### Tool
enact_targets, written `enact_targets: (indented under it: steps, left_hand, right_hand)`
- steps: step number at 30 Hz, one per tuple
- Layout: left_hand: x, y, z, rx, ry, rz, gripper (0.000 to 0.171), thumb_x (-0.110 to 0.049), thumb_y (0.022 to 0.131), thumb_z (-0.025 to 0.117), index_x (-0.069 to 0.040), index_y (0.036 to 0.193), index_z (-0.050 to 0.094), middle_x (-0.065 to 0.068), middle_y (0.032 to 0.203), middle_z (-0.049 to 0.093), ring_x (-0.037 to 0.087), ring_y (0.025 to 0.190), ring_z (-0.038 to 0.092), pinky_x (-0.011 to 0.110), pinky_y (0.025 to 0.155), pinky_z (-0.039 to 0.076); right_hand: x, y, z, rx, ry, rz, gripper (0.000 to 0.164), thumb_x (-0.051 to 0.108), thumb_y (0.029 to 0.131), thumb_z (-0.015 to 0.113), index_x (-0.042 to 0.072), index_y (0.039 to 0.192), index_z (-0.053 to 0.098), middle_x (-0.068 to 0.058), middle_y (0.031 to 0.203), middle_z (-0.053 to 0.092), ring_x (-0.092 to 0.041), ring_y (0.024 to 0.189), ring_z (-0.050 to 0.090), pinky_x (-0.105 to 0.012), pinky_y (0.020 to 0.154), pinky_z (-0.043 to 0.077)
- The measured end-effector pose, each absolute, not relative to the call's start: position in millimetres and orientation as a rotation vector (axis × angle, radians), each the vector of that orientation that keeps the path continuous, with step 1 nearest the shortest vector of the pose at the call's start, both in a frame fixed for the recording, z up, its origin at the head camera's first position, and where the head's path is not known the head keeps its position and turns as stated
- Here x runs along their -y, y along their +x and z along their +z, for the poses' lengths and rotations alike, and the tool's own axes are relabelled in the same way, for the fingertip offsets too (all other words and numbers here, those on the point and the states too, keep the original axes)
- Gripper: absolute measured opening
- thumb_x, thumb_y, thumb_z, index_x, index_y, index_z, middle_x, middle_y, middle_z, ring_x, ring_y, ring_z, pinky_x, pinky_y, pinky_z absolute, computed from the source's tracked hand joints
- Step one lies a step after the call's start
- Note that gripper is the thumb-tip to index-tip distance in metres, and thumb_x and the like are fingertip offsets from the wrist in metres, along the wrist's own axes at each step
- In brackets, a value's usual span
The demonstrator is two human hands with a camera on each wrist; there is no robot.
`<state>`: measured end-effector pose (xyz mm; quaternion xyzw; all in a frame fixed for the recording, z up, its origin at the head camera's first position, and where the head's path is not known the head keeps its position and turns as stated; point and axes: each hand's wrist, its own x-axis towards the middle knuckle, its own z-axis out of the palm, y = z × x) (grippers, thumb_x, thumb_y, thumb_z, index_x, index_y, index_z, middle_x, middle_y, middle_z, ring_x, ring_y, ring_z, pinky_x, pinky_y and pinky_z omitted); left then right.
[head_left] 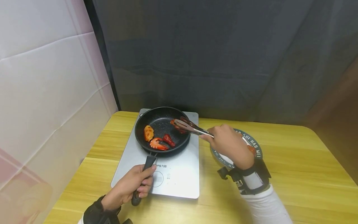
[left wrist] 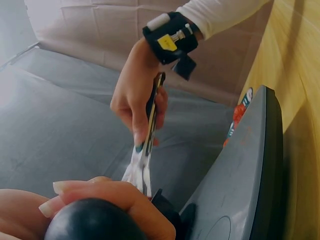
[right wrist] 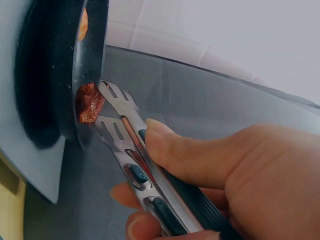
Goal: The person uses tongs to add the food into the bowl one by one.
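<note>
My left hand (head_left: 134, 183) grips the black handle (head_left: 149, 162) of a frying pan (head_left: 160, 123). In my right hand (head_left: 230, 146) is a pair of metal tongs (head_left: 193, 127) with dark grips; the thumb presses one arm and fingers curl round the other. The slotted tong tips are at a browned piece of meat (right wrist: 90, 103) by the pan's right inner wall. A yellow-brown chicken wing (head_left: 149, 133), an orange shrimp (head_left: 158, 144) and a dark red drumstick (head_left: 169, 140) lie in the pan. The left wrist view shows the handle's rounded end (left wrist: 92, 222) close up.
Under the pan is a flat silver induction cooktop (head_left: 181, 183) on a wood-grain table (head_left: 296, 161). A plate with a lettered dark rim (head_left: 253, 143) holds reddish food (head_left: 251, 150), partly hidden beneath my right forearm. A grey curtain (head_left: 212, 62) hangs behind the table, with a pale one (head_left: 50, 84) at left.
</note>
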<state>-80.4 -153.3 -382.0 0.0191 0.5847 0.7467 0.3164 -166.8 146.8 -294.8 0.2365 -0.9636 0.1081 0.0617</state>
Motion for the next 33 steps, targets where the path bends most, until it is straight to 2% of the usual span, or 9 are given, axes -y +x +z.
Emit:
enact_targets:
  steps: [7,14,25,33]
  left_hand:
    - [154.3,-79.3,-382.4,-1.537,0.05,1.976,0.032,-0.03,0.102,0.049,-0.005,0.089,0.033,-0.006,0.059,0.032,0.003,0.042,0.03,0.018,0.038,0.03]
    - [155.4,-78.0,-383.0,-1.546,0.043,1.971,0.032,-0.03,0.102,0.049,-0.006,0.087,0.034,-0.006,0.059,0.032,0.003,0.042,0.03,0.018,0.038,0.03]
    - [154.0,-79.7,-382.6,-1.557,0.04,1.972,0.032,-0.03,0.101,0.049,-0.005,0.088,0.034,-0.006,0.059,0.032,0.003,0.042,0.03,0.018,0.038,0.03]
    - [153.0,-80.5,-381.3,-1.547,0.047,1.977,0.032,-0.03,0.102,0.049,-0.005,0.087,0.034,-0.006,0.059,0.031,0.003,0.042,0.029,0.018,0.038,0.029]
  right_hand:
    - [-120.8,-182.4,-299.5,2.87,0.787,0.344,0.041,0.036,0.09,0.068,0.009,0.061,0.056,0.003,0.052,0.037,-0.014,0.047,0.04,-0.028,0.044,0.035]
    - [-93.5,-190.3,-303.5,2.915,0.801,0.399,0.051,0.038,0.092,0.065,0.015,0.051,0.044,0.007,0.049,0.027,-0.009,0.041,0.033,-0.024,0.041,0.027]
    - [-68.9,-198.1,-305.3,2.903,0.779,0.308,0.046,0.039,0.091,0.066,0.012,0.055,0.055,0.004,0.046,0.035,-0.013,0.038,0.044,-0.026,0.036,0.03]
    - [-58.9,-200.1,-309.1,2.963,0.67,0.304,0.037,0.038,0.089,0.068,0.007,0.069,0.063,-0.001,0.052,0.043,-0.015,0.043,0.048,-0.028,0.038,0.036]
